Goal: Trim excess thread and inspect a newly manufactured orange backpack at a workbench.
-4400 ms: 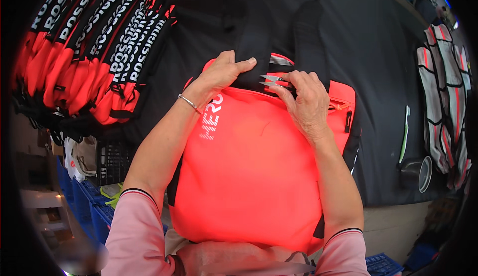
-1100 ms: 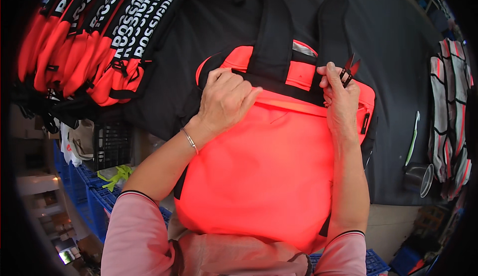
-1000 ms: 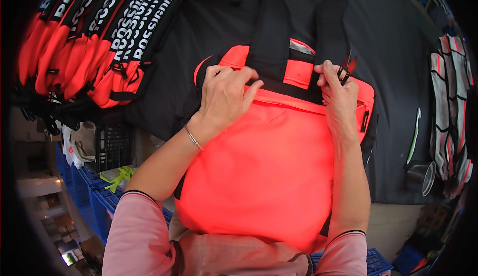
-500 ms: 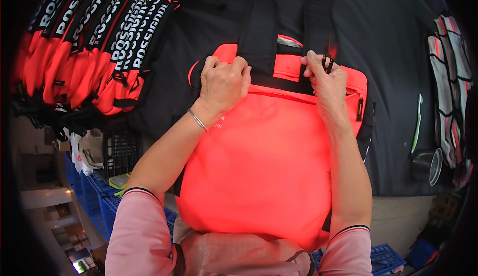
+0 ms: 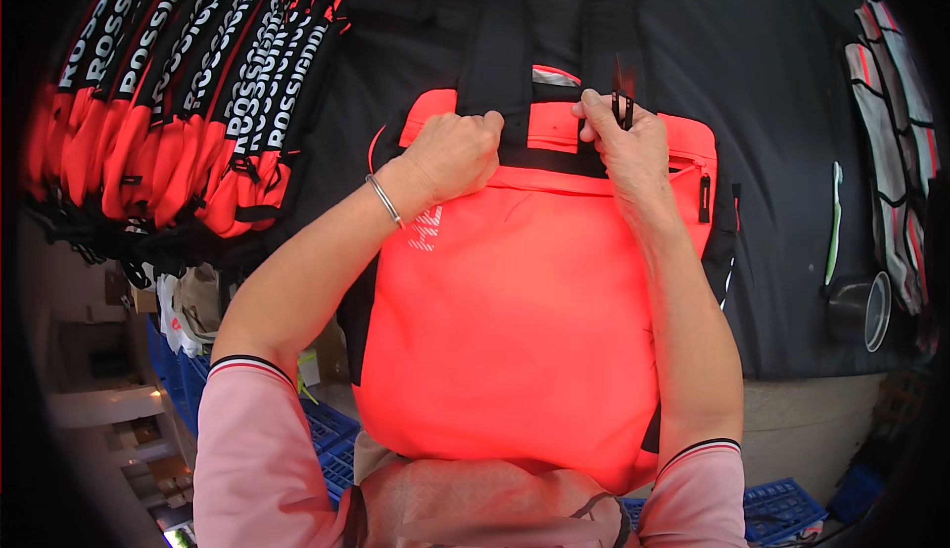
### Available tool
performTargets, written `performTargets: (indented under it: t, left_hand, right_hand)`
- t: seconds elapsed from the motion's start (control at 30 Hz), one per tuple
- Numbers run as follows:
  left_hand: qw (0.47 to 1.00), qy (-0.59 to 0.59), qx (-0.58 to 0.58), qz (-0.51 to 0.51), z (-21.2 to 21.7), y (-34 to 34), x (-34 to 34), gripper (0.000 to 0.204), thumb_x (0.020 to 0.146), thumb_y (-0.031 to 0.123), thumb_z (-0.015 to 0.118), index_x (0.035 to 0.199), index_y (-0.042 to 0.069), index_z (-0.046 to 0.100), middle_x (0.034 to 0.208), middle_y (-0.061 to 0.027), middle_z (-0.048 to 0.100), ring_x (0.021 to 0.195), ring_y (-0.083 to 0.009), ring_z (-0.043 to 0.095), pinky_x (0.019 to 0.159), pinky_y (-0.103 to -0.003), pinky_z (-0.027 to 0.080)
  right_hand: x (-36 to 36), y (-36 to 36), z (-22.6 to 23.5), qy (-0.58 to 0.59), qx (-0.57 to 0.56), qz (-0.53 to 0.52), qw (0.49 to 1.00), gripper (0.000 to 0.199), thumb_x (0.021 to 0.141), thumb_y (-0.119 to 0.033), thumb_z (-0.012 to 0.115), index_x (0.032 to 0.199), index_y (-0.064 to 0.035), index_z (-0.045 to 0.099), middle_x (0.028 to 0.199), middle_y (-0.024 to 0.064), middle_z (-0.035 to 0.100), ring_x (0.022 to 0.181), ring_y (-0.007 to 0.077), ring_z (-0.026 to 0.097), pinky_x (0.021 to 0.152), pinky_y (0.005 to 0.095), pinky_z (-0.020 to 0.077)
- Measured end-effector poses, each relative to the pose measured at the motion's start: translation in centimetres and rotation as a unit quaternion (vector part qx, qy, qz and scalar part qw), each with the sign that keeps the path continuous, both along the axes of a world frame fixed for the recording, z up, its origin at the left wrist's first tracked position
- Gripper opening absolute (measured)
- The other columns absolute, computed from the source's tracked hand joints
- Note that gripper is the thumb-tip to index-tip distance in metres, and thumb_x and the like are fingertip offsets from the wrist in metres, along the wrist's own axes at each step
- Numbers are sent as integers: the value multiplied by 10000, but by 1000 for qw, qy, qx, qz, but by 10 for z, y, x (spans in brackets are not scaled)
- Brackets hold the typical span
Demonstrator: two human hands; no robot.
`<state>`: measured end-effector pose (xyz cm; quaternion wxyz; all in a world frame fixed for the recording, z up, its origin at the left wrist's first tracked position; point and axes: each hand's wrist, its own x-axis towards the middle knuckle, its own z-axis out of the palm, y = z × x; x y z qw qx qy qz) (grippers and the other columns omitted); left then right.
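Note:
A bright coral-red backpack [image 5: 505,320] with black trim lies in front of me, its top away from me and its black shoulder straps [image 5: 610,24] stretching toward the far side. My left hand [image 5: 450,155] is closed on the top edge beside the base of the left strap, fingertips curled out of sight. My right hand [image 5: 629,142] pinches at the base of the right strap, thumb against fingers. Small dark scissors [image 5: 622,106], their reddish tip blurred, stick up from the same hand. Near it, a zipper pull [image 5: 705,198] hangs at the top right corner.
Several red-and-black backpacks [image 5: 168,142] stand in a row at the far left. At right on the black-covered table [image 5: 772,202] lie a green-and-white toothbrush [image 5: 833,222], a dark cup [image 5: 859,311] and grey strips with coral edging [image 5: 891,162]. Blue crates [image 5: 782,510] sit below.
The backpack and both hands appear slightly further left in view. My left hand has turned a little, showing more of the white print below it. Both hands keep their hold.

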<state>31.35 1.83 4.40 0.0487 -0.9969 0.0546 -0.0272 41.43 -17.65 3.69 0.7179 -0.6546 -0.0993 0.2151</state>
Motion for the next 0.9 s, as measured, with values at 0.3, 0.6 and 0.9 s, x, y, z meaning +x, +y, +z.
performTargets:
  t: [0.3, 0.6, 0.9]
  left_hand:
    - [977, -68, -192, 55, 0, -3, -17, 129, 861, 12, 587, 937, 7, 483, 798, -177, 586, 708, -371, 620, 615, -434, 485]
    - [957, -210, -190, 56, -17, -3, -49, 157, 861, -45, 588, 957, 1, 472, 870, -188, 539, 786, -399, 600, 634, -424, 507]
    - [884, -310, -312, 155, -36, -12, -46, 120, 885, -37, 573, 958, 11, 491, 832, -116, 597, 678, -240, 626, 632, -326, 532]
  right_hand:
    - [5, -3, -6, 0, 13, 21, 1000, 270, 942, -339, 678, 873, -81, 722, 669, -60, 565, 559, 19, 368, 526, 203, 279]
    - [-13, 8, 0, -170, -147, 122, 967, 318, 865, -258, 739, 1040, -1, 671, 969, 114, 739, 909, 193, 696, 814, 317, 519]
    - [-34, 36, -13, -462, -248, 80, 847, 287, 831, -290, 762, 911, -57, 615, 820, 59, 664, 765, 255, 605, 672, 400, 512]
